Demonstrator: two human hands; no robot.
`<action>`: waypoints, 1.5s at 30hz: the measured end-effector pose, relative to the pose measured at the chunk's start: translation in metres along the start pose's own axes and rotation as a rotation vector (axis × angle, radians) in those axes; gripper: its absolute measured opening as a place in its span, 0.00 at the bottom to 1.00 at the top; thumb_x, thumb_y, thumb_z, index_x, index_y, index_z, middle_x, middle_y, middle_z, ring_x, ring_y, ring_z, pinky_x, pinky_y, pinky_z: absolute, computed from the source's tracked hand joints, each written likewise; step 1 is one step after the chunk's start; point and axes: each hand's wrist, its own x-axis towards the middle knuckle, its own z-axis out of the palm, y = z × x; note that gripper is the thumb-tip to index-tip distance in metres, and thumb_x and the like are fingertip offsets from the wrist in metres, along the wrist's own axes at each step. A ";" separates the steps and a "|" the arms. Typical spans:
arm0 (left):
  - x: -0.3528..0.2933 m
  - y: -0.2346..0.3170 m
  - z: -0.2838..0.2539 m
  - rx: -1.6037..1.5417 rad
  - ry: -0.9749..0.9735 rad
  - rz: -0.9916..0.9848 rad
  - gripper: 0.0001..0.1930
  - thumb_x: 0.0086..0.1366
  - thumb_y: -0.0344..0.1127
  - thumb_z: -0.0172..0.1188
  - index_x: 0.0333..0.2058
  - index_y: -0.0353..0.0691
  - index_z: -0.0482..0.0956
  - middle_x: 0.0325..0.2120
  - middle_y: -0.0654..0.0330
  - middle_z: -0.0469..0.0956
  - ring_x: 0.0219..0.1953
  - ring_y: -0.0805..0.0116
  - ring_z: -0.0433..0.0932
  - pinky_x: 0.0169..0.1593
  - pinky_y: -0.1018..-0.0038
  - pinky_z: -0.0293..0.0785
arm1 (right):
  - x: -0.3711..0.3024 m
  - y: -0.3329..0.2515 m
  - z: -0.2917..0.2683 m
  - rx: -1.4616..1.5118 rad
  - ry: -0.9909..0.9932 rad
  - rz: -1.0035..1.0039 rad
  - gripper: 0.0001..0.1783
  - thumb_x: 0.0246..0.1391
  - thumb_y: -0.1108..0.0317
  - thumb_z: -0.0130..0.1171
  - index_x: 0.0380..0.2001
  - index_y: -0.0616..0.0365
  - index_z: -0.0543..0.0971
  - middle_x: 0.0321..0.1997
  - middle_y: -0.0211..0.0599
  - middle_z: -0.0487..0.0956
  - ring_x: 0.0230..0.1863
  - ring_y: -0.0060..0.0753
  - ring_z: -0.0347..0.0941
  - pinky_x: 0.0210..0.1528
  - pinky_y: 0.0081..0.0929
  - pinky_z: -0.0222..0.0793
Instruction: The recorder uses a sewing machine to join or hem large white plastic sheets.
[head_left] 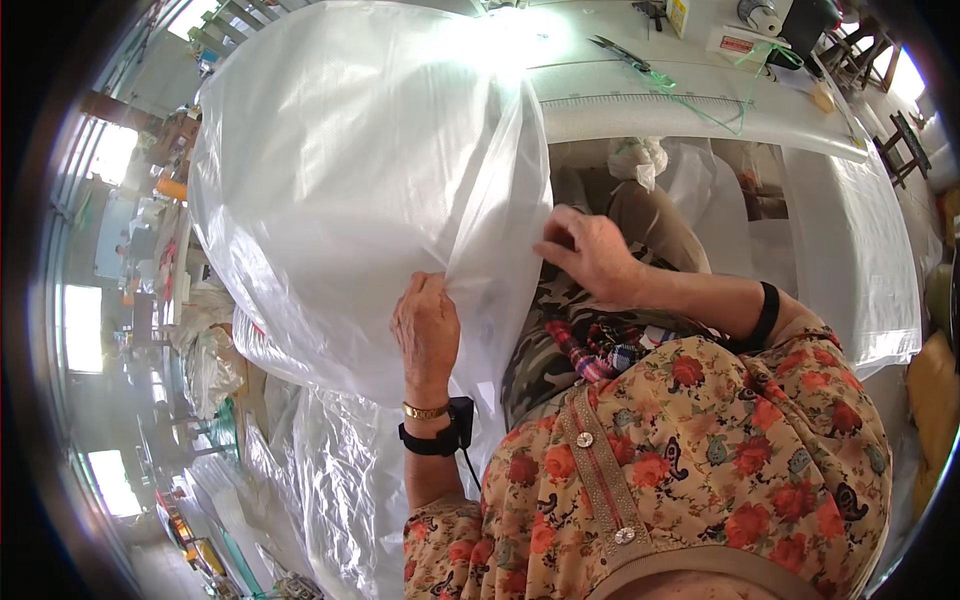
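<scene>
Where the left hand (425,325) meets the translucent plastic sheet (340,190), we record its grip closed, fingers bunched on a fold. We find the sheet spread before the person, left of the camouflage-patterned cloth (525,380), reaching up beside a bright light (515,40) at the worktop (585,85). The right hand (597,258), at the sheet's right edge, shows a part-open grip; contact we cannot tell. We note dark snips (620,52) lying on the worktop.

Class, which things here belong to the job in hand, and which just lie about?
In the job:
translucent plastic, pinched by the left hand
right hand, near the plastic's edge

Apparently just lying about:
dark cutting tool
bundled white bag
</scene>
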 end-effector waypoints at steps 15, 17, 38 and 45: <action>0.014 -0.001 -0.019 0.093 0.075 0.121 0.06 0.55 0.24 0.52 0.32 0.33 0.76 0.28 0.51 0.74 0.35 0.49 0.73 0.44 0.61 0.69 | 0.020 -0.025 0.005 -0.549 -0.511 -0.325 0.14 0.49 0.65 0.63 0.36 0.63 0.77 0.28 0.47 0.81 0.36 0.51 0.80 0.36 0.43 0.74; 0.015 -0.001 -0.020 0.083 0.062 0.113 0.06 0.55 0.23 0.52 0.32 0.33 0.76 0.28 0.51 0.74 0.36 0.49 0.73 0.46 0.61 0.69 | 0.018 -0.017 0.013 -0.541 -0.609 -0.327 0.12 0.49 0.66 0.62 0.33 0.63 0.78 0.29 0.48 0.81 0.37 0.51 0.80 0.36 0.42 0.74; 0.010 0.008 -0.026 0.015 -0.091 0.176 0.04 0.55 0.23 0.53 0.30 0.32 0.72 0.27 0.50 0.73 0.31 0.46 0.72 0.44 0.59 0.69 | -0.061 0.025 -0.081 -0.553 -0.659 -0.210 0.12 0.51 0.70 0.61 0.41 0.54 0.77 0.19 0.41 0.75 0.24 0.46 0.76 0.32 0.39 0.72; 0.006 0.031 -0.023 -0.054 -0.089 0.145 0.03 0.58 0.29 0.58 0.29 0.37 0.74 0.27 0.55 0.74 0.31 0.52 0.73 0.40 0.62 0.68 | -0.038 -0.029 -0.070 -0.388 -0.218 -0.552 0.18 0.56 0.71 0.53 0.50 0.59 0.73 0.23 0.44 0.75 0.29 0.49 0.76 0.32 0.40 0.72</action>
